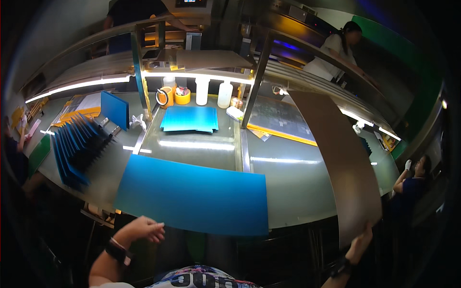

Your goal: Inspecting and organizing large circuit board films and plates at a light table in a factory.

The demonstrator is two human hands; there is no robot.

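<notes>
A large blue rectangular sheet [197,194] lies on the table in front of me, its near edge reaching over the table's front edge. My left hand [146,229] is beside that edge, fingers curled in, with nothing visible in them. On the right, my right hand [359,244] grips the lower end of a long brown-grey sheet [338,158]. This sheet stands up and slants away to the far right, looking bowed. The thumb shows at its edge; the other fingers are partly hidden. Both wrists wear dark bands.
Several blue plates [79,149] stand in a row at the left, near an upright blue panel [115,110]. Behind lies a stack of blue sheets [189,119], with bottles [224,94] and orange tape rolls [182,97] beyond. Metal posts [257,77] hold a lit shelf. People work across and at the sides.
</notes>
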